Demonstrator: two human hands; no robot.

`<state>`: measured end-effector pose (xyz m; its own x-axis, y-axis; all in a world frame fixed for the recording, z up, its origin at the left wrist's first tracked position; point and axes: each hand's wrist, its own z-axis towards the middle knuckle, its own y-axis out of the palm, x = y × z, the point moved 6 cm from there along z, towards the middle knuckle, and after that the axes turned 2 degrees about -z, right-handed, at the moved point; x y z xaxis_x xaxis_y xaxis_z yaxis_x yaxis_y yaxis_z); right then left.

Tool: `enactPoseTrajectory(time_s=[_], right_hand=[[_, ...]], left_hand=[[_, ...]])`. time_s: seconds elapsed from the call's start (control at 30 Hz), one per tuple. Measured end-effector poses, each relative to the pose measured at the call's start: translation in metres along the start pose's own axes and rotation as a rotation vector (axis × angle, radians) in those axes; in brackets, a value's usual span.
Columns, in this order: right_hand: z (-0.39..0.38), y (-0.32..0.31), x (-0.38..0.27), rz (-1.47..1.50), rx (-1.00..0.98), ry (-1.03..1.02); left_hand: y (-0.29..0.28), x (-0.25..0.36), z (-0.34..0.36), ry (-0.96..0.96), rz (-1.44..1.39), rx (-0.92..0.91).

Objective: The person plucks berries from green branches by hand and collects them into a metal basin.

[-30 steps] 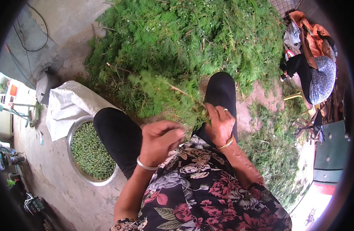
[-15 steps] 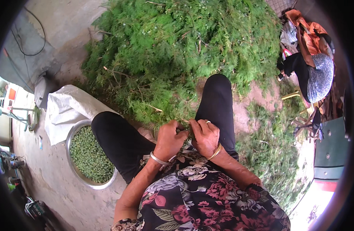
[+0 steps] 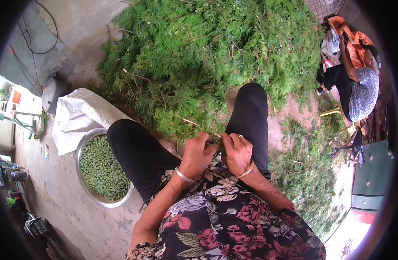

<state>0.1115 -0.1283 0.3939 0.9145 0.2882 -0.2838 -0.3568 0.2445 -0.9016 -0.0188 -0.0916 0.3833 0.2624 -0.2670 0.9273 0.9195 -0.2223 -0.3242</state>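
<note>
Both hands meet over my lap, between my knees. My left hand (image 3: 198, 154), with a silver bangle at the wrist, is curled closed, its thumb side toward the other hand. Close beside it, my right hand (image 3: 236, 151), wearing a ring and a gold bangle, pinches a green sprig (image 3: 219, 148) whose leafy part shows between the two hands. What lies inside the left fingers is mostly hidden. Just beyond my hands rises a big heap of feathery evergreen branches (image 3: 212, 56). Left of my left knee stands a metal basin (image 3: 83, 182) holding many small green cones (image 3: 104, 167).
A white sack (image 3: 80, 110) lies behind the basin. More green sprigs (image 3: 307, 173) are strewn over the floor at right. Another person (image 3: 361, 93) sits bent over at the far right, near orange sacks (image 3: 348, 32). A dark green panel (image 3: 370, 173) stands at the right edge.
My hands stay together and have shifted slightly; the sprig between them shows less. The whole view has moved a little, and the person at right remains bent over.
</note>
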Motion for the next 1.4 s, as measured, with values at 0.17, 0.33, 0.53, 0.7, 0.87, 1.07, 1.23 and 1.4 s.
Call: enactPoseTrajectory(time_s=[0.17,0.33,0.53,0.7,0.87,1.07,1.23,1.4], right_hand=[[0.0,0.002,0.003,0.112,0.002,0.088],[-0.007,0.015,0.028,0.37,0.065,0.402],[-0.015,0.027,0.045,0.548,0.017,0.639],[-0.013,0.027,0.04,0.823,0.054,0.713],[-0.011,0.021,0.037,0.699,0.074,0.654],[-0.012,0.015,0.026,0.503,0.071,0.498],[-0.011,0.011,0.014,0.487,0.063,0.493],[-0.01,0.015,0.005,0.408,-0.06,0.527]], left_hand=[[0.002,-0.019,-0.009,-0.451,-0.533,0.026],[-0.037,-0.03,-0.002,-0.5,-1.233,0.235],[-0.061,-0.043,-0.009,-0.498,-1.441,0.167],[-0.04,-0.023,-0.023,-0.464,-1.129,0.243],[-0.033,-0.013,-0.014,-0.295,-0.57,0.279],[-0.021,-0.042,-0.004,-0.255,-0.241,0.347],[-0.012,-0.027,-0.013,-0.08,0.042,0.381],[-0.006,-0.033,-0.011,-0.152,0.13,0.409]])
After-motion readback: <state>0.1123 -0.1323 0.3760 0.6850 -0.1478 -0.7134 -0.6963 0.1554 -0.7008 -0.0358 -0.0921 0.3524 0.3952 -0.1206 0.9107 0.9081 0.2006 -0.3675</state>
